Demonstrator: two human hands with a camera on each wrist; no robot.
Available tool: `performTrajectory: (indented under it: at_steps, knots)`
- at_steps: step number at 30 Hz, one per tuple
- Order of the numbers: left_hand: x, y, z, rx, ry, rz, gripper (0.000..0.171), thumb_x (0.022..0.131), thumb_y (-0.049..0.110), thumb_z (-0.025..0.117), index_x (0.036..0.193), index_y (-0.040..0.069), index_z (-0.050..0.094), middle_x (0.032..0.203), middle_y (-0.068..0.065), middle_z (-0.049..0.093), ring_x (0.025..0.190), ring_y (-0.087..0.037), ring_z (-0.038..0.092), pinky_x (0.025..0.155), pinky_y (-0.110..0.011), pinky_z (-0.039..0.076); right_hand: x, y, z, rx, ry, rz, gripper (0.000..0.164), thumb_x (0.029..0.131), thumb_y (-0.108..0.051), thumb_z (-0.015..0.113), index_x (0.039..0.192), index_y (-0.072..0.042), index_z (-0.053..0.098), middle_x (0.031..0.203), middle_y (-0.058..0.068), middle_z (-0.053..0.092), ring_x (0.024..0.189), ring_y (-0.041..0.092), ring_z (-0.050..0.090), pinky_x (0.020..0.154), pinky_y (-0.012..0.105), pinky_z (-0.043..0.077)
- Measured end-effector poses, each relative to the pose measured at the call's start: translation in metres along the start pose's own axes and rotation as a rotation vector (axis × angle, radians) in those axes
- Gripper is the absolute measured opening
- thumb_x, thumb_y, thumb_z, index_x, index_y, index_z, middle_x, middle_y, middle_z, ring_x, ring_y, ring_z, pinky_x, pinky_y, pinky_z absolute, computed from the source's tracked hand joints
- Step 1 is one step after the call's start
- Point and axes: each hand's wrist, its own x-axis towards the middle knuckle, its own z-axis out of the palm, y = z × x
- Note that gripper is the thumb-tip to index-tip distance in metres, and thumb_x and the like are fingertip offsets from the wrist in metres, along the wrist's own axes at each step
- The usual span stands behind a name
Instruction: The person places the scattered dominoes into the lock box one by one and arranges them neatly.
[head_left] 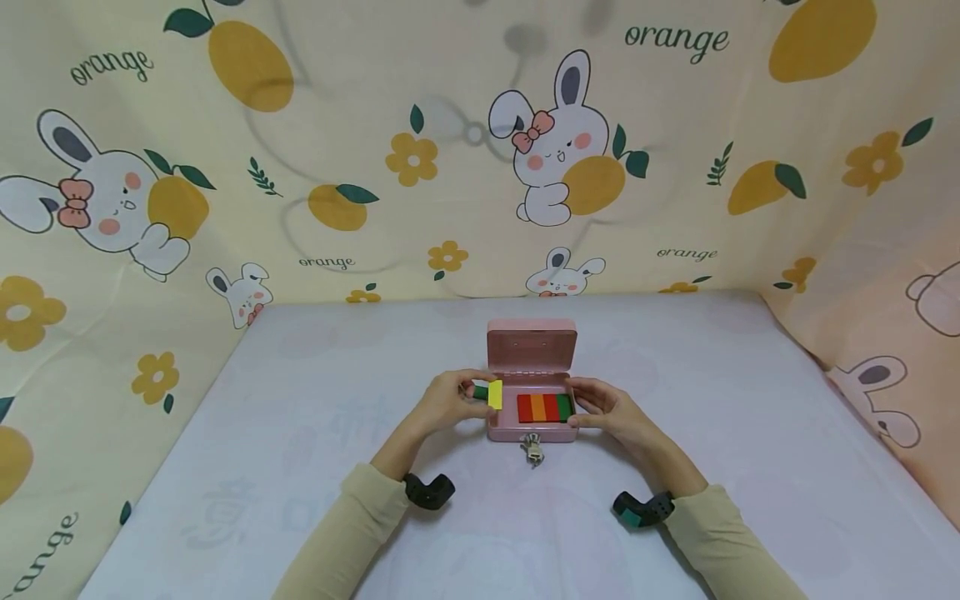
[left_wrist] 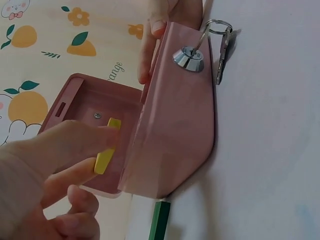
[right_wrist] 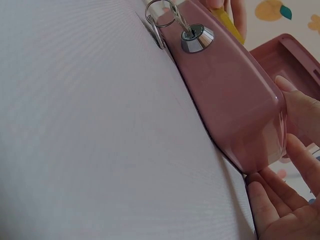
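Note:
A pink metal cash box [head_left: 512,434] stands on the table with its lid [head_left: 532,350] raised at the back. Inside lies a row of red, orange and green blocks [head_left: 537,408]. My left hand [head_left: 442,403] pinches a yellow block [left_wrist: 105,155] between thumb and finger, over the box's left rim. A green block [left_wrist: 160,221] rests on the table just left of the box, partly behind that hand in the head view. At the right side, my right hand [head_left: 612,414] holds the box, its thumb [right_wrist: 295,102] at the rim and fingers against the wall.
Keys on a ring [head_left: 532,450] hang from the lock [left_wrist: 189,59] on the box's front. A white cloth [head_left: 300,450] covers the table. A printed curtain [head_left: 450,167] rises behind it and along both sides. Each wrist carries a black camera [head_left: 430,492].

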Motion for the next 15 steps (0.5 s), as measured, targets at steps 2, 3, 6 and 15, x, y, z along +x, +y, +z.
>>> performTrajectory:
  at_steps: [2,3,6,15]
  knots:
    - [0.0017,-0.0004,0.0014,-0.002,-0.009,0.024,0.044,0.076,0.014,0.08,0.117,0.011,0.067,0.074,-0.005,0.046,0.071,-0.012,0.042,0.059,-0.02,0.029,0.0002,0.0005,0.0,0.005,0.0,-0.001,0.075,0.082,-0.019,0.075,0.145,-0.005,0.037,0.156,0.02,0.03,0.146,0.038,0.029,0.105,0.025,0.038]
    - [0.0026,-0.0008,0.0021,-0.001,-0.014,0.036,0.044,0.076,0.014,0.08,0.117,0.011,0.067,0.074,-0.004,0.046,0.071,-0.012,0.042,0.059,-0.02,0.029,0.0004,0.0009,-0.0001,0.005,0.001,-0.003,0.075,0.083,-0.019,0.075,0.145,-0.005,0.037,0.156,0.02,0.03,0.146,0.038,0.029,0.105,0.025,0.038]
    - [0.0048,-0.0012,0.0041,-0.004,-0.033,0.05,0.044,0.076,0.013,0.08,0.118,0.01,0.067,0.073,-0.002,0.047,0.069,-0.011,0.042,0.058,-0.019,0.03,0.0006,0.0015,-0.0002,0.001,0.0,-0.01,0.073,0.083,-0.017,0.074,0.145,-0.005,0.037,0.155,0.02,0.031,0.146,0.039,0.029,0.106,0.026,0.038]
    - [0.0097,-0.0018,0.0091,0.062,-0.045,0.037,0.046,0.075,0.016,0.081,0.118,0.01,0.067,0.07,0.002,0.043,0.068,-0.011,0.04,0.059,-0.019,0.028,-0.0004,0.001,-0.0008,-0.016,-0.008,-0.03,0.072,0.085,-0.016,0.072,0.145,-0.002,0.035,0.155,0.024,0.03,0.145,0.042,0.028,0.108,0.035,0.033]
